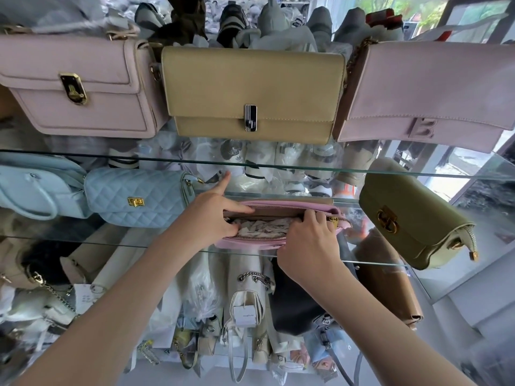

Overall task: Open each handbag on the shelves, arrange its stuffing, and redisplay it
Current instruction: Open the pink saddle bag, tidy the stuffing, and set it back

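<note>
The pink handbag [250, 242] sits on the middle glass shelf [111, 243], mouth upward and unzipped, its two long rims spread apart. Crumpled white paper stuffing [264, 227] fills the opening below a tan inner wall. What seems a gold zip pull [335, 222] hangs at its right end.

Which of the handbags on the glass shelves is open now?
The pink handbag on the lower shelf, held by the left hand and right hand: its top gapes, showing white paper stuffing. The quilted blue bag and olive bag beside it are closed.
</note>
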